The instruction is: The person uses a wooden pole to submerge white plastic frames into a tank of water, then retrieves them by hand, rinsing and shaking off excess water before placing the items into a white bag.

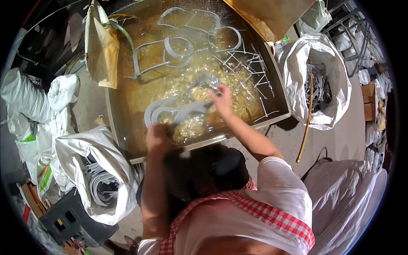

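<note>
Both my hands are over a wide metal tank [199, 143] of yellowish, rippling water. My left hand [158, 137], near the front rim, is closed round the lower end of a curved grey strip [190, 111]. The fingers of my right hand [222, 101] are closed at the strip's other end, slightly smeared by motion. Another curved grey piece [151, 111] lies just beyond my left hand. Farther back, looped grey frames [135, 63] lie in the water. Several thin white sticks [250, 72] lie crisscrossed along the tank's right side.
An open white sack [119, 178] of curved grey pieces stands at the near left. Another white sack [340, 93] stands right of the tank, a brown stick [309, 123] leaning across it. A green hose [124, 33] enters the tank's far left. A brown sheet [272, 15] overhangs the back.
</note>
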The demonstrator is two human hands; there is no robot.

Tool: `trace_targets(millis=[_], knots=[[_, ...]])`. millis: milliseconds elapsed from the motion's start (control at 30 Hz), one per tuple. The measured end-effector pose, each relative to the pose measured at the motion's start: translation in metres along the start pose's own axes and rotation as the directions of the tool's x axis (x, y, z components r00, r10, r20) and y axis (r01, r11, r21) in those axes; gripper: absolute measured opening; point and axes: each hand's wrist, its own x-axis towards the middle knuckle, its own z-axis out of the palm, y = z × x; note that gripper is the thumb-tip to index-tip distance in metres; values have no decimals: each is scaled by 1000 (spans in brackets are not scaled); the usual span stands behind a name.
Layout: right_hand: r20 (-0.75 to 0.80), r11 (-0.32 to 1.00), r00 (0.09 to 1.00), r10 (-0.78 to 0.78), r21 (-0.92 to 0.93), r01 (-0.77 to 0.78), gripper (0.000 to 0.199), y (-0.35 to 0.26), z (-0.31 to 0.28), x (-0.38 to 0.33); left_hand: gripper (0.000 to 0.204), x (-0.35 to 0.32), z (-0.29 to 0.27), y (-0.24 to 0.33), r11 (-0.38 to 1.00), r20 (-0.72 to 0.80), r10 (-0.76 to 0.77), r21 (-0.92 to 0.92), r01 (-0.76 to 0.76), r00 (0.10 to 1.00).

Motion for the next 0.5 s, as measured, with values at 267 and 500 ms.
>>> trace_targets(millis=[267,500], knots=[[303,393,680,668,633,-667,38,43,23,31,23,-20,-46,19,927,162,-18,-368,78,987],[375,432,824,424,716,-548,27,47,47,74,24,-27,-64,14,281,147,-70,-946,161,987]])
